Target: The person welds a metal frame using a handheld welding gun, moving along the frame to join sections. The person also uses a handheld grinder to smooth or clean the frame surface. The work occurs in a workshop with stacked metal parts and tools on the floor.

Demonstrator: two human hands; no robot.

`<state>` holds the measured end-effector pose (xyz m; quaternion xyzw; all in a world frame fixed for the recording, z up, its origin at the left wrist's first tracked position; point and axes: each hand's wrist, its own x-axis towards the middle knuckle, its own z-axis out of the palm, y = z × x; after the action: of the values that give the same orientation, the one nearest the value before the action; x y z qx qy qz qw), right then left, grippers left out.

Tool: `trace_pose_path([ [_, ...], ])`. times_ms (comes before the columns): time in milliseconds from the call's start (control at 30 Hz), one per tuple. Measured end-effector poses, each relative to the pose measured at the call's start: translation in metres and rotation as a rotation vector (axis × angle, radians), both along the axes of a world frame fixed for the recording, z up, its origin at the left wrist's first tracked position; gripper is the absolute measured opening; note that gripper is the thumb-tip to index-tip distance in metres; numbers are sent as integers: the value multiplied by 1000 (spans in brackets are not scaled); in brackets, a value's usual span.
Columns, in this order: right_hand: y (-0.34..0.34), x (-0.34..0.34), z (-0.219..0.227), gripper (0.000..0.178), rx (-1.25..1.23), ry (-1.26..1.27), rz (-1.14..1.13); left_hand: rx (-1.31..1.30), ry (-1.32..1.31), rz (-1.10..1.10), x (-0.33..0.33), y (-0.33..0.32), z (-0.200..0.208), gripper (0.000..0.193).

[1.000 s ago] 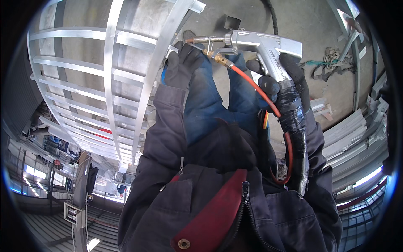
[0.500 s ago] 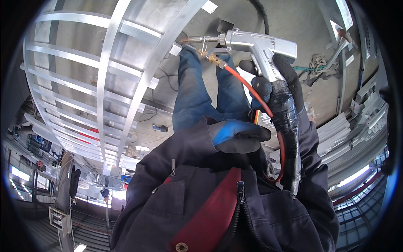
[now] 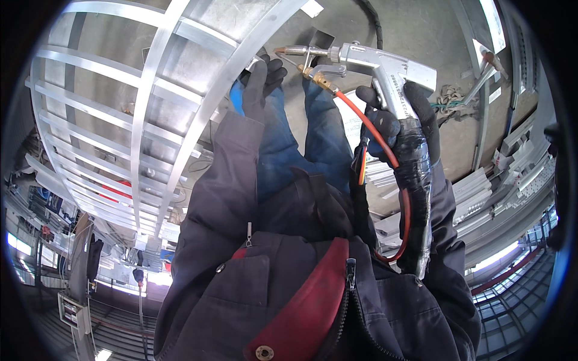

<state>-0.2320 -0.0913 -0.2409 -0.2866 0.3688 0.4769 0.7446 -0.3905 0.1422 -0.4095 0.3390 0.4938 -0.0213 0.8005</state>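
Note:
My right hand [image 3: 383, 124], in a dark glove, is wrapped round the grip of a silver welding gun [image 3: 376, 63]. The gun's copper-coloured tip [image 3: 280, 52] points left, just apart from my left hand. A thin red hose [image 3: 360, 122] runs from a brass fitting [image 3: 319, 80] under the nozzle back past the black-taped handle. My left hand [image 3: 259, 81], in a grey and blue glove, reaches forward to the near rail of a ladder-like aluminium frame [image 3: 205, 111]. Its fingers are curled round the jutting end of a crossbar, which they partly hide.
A black cable [image 3: 376, 24] lies on the concrete floor ahead. To the right are a bundle of cloth [image 3: 450, 99], a clamp-like metal tool [image 3: 490, 63] and stacked metal profiles [image 3: 475, 192]. A sheet of paper [image 3: 352, 120] lies beyond my legs.
My left hand has gone from in front of my body forward and left to the frame's crossbar end. The welding gun has shifted slightly right, its tip now farther from the frame.

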Motion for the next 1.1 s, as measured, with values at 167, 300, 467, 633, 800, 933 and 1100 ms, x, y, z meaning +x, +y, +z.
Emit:
trace_pose_path([
  [167, -1, -2, -2, 52, 19, -12, -26, 36, -19, -28, 3, 3, -2, 65],
  [300, -2, -2, -2, 53, 17, -2, -48, 0, -57, 0, 1, 1, -4, 66],
  [467, 7, 1, 6, 60, 47, 107, -51, -61, -190, 49, 0, -6, -12, 65],
  [633, 27, 2, 27, 69, -221, -66, 206, -222, -123, -146, -17, -15, -10, 53],
  [800, 39, 5, 28, 79, -241, 51, 215, -685, -655, -386, -31, -51, 67, 55],
  [933, 35, 7, 23, 78, -34, 92, 180, -657, -686, -905, -22, -78, 154, 53],
  [1100, 27, 3, 21, 77, 15, 59, 119, -800, -886, -1026, 12, -97, 190, 43],
])
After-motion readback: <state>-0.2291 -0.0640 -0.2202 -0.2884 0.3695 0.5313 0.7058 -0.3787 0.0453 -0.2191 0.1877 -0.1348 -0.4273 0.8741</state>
